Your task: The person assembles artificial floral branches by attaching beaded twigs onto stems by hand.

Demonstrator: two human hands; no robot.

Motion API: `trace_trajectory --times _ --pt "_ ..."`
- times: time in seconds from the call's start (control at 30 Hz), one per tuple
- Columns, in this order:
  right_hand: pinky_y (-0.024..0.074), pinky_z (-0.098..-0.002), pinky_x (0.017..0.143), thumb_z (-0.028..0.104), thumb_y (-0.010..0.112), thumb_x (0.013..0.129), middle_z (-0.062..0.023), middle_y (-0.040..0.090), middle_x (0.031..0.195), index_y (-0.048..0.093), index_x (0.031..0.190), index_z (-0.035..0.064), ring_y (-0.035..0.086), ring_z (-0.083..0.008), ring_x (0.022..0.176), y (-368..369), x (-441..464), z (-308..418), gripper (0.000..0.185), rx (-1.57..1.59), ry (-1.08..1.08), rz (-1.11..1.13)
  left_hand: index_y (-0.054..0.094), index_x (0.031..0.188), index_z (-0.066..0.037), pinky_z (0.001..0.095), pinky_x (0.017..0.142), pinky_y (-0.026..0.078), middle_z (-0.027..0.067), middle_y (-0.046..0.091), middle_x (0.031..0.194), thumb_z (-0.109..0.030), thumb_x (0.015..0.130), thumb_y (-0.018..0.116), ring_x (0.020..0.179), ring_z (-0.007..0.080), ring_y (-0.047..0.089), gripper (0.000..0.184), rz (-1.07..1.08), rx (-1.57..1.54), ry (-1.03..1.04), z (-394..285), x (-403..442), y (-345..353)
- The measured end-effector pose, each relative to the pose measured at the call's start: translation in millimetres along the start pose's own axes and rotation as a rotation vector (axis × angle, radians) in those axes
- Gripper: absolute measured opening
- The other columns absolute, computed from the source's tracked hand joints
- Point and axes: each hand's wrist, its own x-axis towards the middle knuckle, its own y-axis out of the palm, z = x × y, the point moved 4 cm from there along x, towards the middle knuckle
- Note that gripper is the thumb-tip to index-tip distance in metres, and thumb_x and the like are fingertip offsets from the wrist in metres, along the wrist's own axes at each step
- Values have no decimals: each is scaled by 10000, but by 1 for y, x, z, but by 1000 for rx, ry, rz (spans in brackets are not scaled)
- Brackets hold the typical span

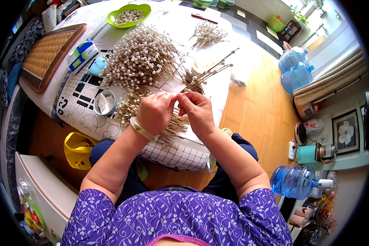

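My left hand [156, 111] and my right hand [197, 111] meet above the near part of the table. Both are closed, fingertips pinched together; whatever small thing lies between them is hidden. A thin brown branch [211, 73] with small buds slants up and right from just behind the fingertips; I cannot tell whether the fingers grip it. Beyond my hands spreads a big heap of dried stems with round whitish heads [141, 57]. More such stems [129, 106] lie under and beside my left hand. A darker stem bundle [194, 85] rests behind my right hand. A pale band circles my left wrist.
A small tub with white tissue [105, 103] stands left of the stems. Farther off are a green bowl of loose heads [122, 23], a tissue pack [83, 55], a smaller stem bunch [209, 33] and a dark red phone-like object [204, 17]. A yellow bag [77, 151] hangs below the table's left side.
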Motion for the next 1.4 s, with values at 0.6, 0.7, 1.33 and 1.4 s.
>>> trace_trajectory --times 0.6,0.7,1.33,1.4 --pt "384 -168 473 147 593 821 12 564 633 612 777 -2 474 -29 540 -2 2 1 157 -96 12 102 594 815 10 200 514 484 45 591 668 -157 821 595 551 79 556 167 434 -1248 -1048 30 -25 13" --pt "409 -191 517 117 602 814 -7 576 681 601 800 9 497 -47 591 -4 6 4 109 -66 65 147 596 807 12 193 504 473 42 589 656 -135 823 590 536 74 549 148 304 -1146 -1012 27 -22 13" --pt "375 -171 502 127 593 820 -7 585 643 590 728 5 486 -36 560 -2 2 6 152 -52 -4 179 582 810 -2 199 501 487 3 529 594 -187 874 517 498 58 510 206 429 -1267 -1046 24 -22 15" --pt "389 -177 507 127 595 819 -14 588 652 594 746 -3 496 -45 566 -1 2 8 149 -25 33 197 583 808 -4 203 500 494 0 518 587 -190 877 510 488 54 501 211 479 -1259 -1046 23 -25 16"
